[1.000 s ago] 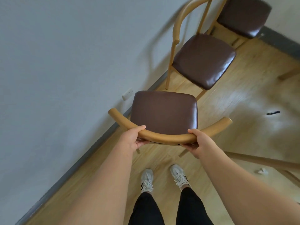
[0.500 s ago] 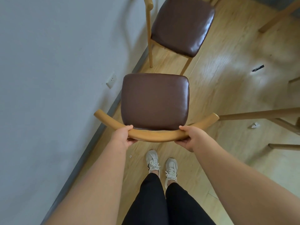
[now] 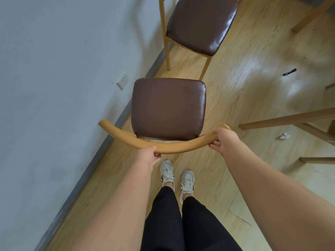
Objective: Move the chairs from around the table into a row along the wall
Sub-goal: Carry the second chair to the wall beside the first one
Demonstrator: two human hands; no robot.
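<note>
A wooden chair [image 3: 168, 109] with a brown padded seat stands in front of me, close to the grey wall [image 3: 54, 87]. My left hand [image 3: 147, 155] grips the middle of its curved wooden backrest from below. My right hand [image 3: 223, 140] holds the backrest near its right end. A second, matching chair [image 3: 199, 24] stands farther along the same wall, just beyond the first one's front edge.
Table legs [image 3: 282, 120] of light wood reach in from the right. A wall socket [image 3: 122, 80] sits low on the wall beside the chair. A small black object [image 3: 289, 71] and a crumpled white scrap [image 3: 283, 136] lie on the wooden floor. My feet stand just behind the chair.
My right hand has slid along the backrest towards its right end. The view has tilted down, so the far chairs have moved out of the top of the frame.
</note>
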